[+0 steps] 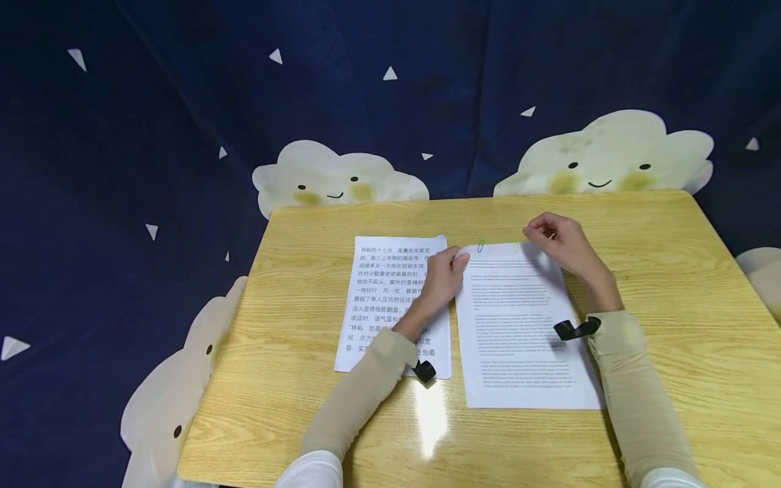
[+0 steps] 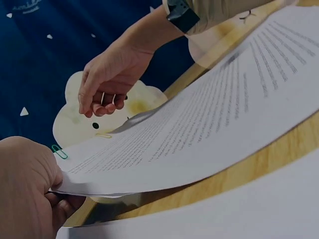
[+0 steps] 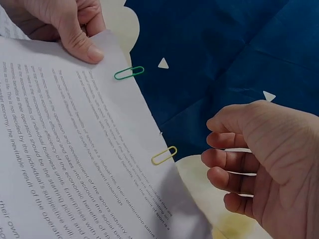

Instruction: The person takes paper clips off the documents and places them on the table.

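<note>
My left hand (image 1: pixel 444 276) pinches the top left corner of a printed sheet stack (image 1: pixel 518 325), thumb on top and fingers beneath, so that edge is raised off the table. A green paper clip (image 3: pixel 129 72) sits on the top edge near the left thumb. Farther along that edge is a yellow paper clip (image 3: pixel 164 155). My right hand (image 3: pixel 269 164) hovers just beyond the yellow clip, apart from the paper, its fingers loosely curled with nothing between them.
A second sheet stack (image 1: pixel 390 298) with large Chinese print lies to the left, partly under my left forearm. Both lie on a wooden table (image 1: pixel 293 305). Behind the table hangs a dark blue curtain (image 1: pixel 366 102) with clouds and triangles.
</note>
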Demonstrator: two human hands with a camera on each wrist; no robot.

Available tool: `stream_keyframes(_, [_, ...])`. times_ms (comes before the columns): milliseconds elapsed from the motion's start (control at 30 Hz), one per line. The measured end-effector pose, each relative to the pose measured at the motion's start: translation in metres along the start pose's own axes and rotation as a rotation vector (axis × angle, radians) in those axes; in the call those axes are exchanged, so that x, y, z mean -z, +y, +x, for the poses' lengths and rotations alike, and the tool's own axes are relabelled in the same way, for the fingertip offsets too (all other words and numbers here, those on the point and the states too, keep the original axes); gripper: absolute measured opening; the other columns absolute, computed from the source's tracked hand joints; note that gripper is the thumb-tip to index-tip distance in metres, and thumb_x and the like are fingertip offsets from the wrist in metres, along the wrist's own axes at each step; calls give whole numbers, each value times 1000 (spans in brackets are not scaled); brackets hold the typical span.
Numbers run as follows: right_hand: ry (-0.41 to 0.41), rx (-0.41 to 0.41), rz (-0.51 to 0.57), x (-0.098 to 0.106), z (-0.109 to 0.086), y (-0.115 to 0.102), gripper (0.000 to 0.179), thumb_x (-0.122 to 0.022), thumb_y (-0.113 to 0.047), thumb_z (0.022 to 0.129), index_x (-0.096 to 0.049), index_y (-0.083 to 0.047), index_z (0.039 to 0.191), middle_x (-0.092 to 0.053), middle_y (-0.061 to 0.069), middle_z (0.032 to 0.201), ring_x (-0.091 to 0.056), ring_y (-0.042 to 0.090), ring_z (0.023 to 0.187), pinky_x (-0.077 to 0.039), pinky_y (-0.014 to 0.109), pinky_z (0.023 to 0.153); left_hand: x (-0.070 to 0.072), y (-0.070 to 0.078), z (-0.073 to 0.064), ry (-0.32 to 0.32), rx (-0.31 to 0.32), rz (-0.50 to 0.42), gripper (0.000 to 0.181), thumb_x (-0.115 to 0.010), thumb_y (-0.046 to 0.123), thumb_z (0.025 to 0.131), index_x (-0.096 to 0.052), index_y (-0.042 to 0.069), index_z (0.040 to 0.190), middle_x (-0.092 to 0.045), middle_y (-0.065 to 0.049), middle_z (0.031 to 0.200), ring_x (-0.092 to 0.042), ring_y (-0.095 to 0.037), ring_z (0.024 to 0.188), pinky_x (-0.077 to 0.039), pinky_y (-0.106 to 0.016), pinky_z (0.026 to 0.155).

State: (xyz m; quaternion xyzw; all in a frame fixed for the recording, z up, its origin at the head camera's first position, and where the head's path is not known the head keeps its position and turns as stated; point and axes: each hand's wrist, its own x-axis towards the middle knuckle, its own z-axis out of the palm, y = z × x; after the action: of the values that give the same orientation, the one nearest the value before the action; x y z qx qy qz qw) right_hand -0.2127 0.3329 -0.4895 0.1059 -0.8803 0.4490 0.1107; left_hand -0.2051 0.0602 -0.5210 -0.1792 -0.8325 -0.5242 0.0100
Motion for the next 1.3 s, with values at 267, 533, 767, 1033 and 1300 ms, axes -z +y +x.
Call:
stream_keyframes(267, [11, 9, -5, 3, 1, -8, 16, -70, -18, 101, -71, -2, 99, -65, 7, 80, -53, 13, 67, -41, 20, 57, 4, 1, -5, 19, 25, -123, 24, -58, 18, 108, -71, 3, 95, -44, 3, 60, -38, -7, 51, -29, -20, 46])
stream_keyframes(533, [27, 14, -32, 9, -1, -24, 14, -73, -17, 99, -70, -4, 98, -66, 8, 84, -53, 13, 72, -40, 19, 62, 10, 11, -13, 18, 62, -237, 22, -61, 15, 107, -74, -1, 107, -62, 0, 67, -49, -6, 53, -38, -20, 48])
stream_keyframes(767, [19, 41, -39, 10, -1, -44, 13, -76, -16, 97, -72, -4, 99, -68, 9, 87, -54, 12, 77, -40, 20, 70, 18, 22, -21, -14, 125, -321, 22, -62, 15, 106, -74, -2, 111, -71, -7, 75, -57, -8, 55, -45, -20, 49])
stream_keyframes(1033, [-77, 109, -81, 9, 1, -62, 8, -78, -12, 96, -74, -6, 100, -70, 5, 86, -55, 13, 77, -39, 22, 70, 24, 26, -25, 9, 105, -368, 22, -60, 14, 107, -74, -2, 111, -73, -13, 79, -60, -10, 54, -49, -22, 48])
stream_keyframes(1300, [-130, 124, -118, 9, -3, -69, 6, -79, -7, 94, -75, -7, 99, -70, 4, 86, -56, 14, 77, -39, 22, 69, 19, 26, -32, 25, 47, -334, 20, -61, 11, 106, -73, -4, 103, -66, -6, 67, -55, -7, 49, -44, -21, 45])
